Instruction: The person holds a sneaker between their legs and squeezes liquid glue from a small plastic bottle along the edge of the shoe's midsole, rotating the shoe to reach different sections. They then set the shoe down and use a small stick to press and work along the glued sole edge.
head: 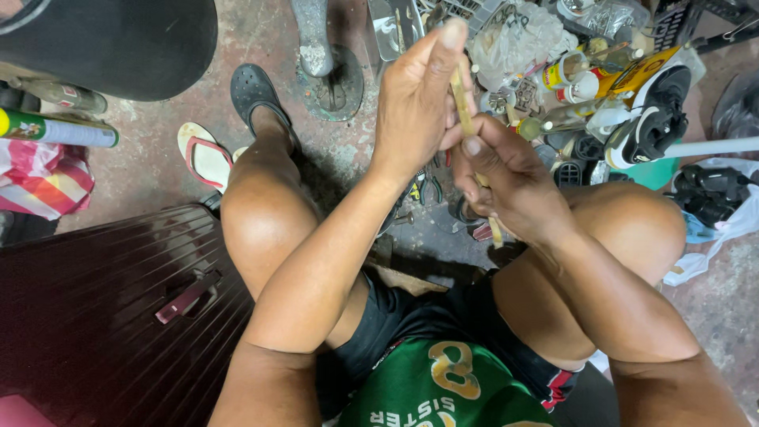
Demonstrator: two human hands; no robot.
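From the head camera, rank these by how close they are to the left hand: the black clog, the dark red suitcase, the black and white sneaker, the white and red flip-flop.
Measured in the picture from the left hand:
1. Black clog, on the floor to its left.
2. White and red flip-flop, further left and lower.
3. Black and white sneaker, far right among the clutter.
4. Dark red suitcase, lower left corner.

Soft, even daylight, dark shadow between the knees, sharp focus, slight wide-angle stretch at edges.
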